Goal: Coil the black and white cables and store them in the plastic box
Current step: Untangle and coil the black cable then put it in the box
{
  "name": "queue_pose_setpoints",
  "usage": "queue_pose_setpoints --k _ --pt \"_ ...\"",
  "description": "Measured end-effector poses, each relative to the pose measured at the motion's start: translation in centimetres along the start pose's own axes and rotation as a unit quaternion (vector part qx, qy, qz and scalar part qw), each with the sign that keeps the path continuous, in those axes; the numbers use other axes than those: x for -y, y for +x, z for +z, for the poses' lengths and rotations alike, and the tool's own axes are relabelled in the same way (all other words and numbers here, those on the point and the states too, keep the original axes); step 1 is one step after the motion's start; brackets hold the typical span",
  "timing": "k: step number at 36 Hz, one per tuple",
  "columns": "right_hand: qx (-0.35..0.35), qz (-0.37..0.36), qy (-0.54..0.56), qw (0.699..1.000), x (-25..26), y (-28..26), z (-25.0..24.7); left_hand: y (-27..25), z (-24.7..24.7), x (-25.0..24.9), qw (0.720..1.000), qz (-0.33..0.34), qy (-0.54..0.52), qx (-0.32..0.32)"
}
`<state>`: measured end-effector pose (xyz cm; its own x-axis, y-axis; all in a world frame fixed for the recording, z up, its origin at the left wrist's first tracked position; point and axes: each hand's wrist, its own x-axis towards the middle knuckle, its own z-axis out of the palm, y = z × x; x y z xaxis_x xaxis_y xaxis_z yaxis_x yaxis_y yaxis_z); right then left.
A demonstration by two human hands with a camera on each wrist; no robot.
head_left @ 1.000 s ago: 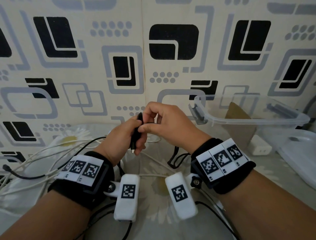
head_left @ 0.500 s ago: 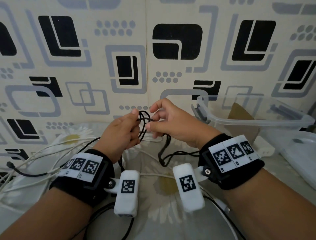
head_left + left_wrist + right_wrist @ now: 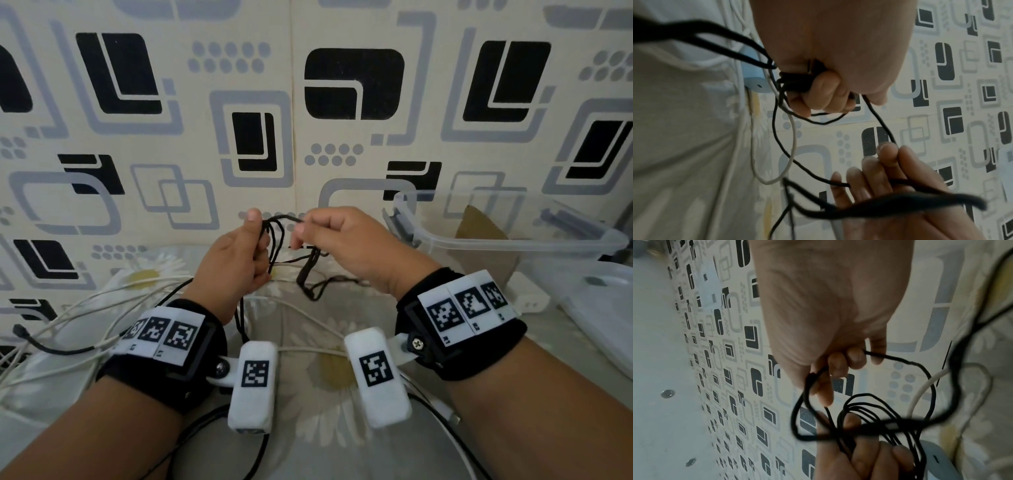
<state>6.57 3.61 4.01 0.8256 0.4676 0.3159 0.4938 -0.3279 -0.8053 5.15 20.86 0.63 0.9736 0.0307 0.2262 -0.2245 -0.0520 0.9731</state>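
I have both hands raised in front of the patterned wall (image 3: 171, 102), working the black cable (image 3: 274, 236) between them. My left hand (image 3: 236, 263) has its fingers curled around a bundle of black loops, thumb up; the left wrist view shows the gathered strands clamped in the fist (image 3: 830, 81). My right hand (image 3: 346, 246) pinches a single strand of the same cable between thumb and forefinger, just beside the left hand, and the right wrist view shows that strand running out from the fingertips (image 3: 857, 356) in a wide loop. More black cable hangs down from both hands and trails onto the floral-print surface (image 3: 325, 428). The white cables (image 3: 85, 308) lie loose on that surface to my left, and one white strand runs across below my wrists. The clear plastic box (image 3: 513, 243) stands to my right, near the wall, open at the top, with a brown cardboard piece (image 3: 479, 233) inside. A white charger block (image 3: 527, 298) sits just in front of the box, and the white lid (image 3: 599, 308) lies further right.
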Motion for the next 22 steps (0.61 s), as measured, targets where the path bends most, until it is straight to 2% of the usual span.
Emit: queue_pose_setpoints --k 3,6,10,15,22 --pt "-0.049 -0.010 0.013 0.999 -0.4 0.3 0.0 -0.1 -0.2 0.1 0.999 -0.018 0.020 0.046" --pt "-0.090 -0.005 0.010 0.996 -0.7 0.5 0.4 -0.3 -0.2 -0.2 0.996 -0.027 -0.003 0.087" --pt "-0.132 0.001 0.025 0.991 -1.0 0.8 0.6 -0.2 -0.1 -0.3 0.994 -0.033 -0.027 0.102" --pt "-0.148 0.008 0.036 0.988 -1.1 0.8 0.6 -0.2 -0.3 -0.6 0.982 -0.055 -0.135 0.117" --pt "-0.109 0.067 0.083 0.988 -1.1 0.7 0.1 0.5 -1.6 -0.9 0.936 -0.067 -0.328 0.107"
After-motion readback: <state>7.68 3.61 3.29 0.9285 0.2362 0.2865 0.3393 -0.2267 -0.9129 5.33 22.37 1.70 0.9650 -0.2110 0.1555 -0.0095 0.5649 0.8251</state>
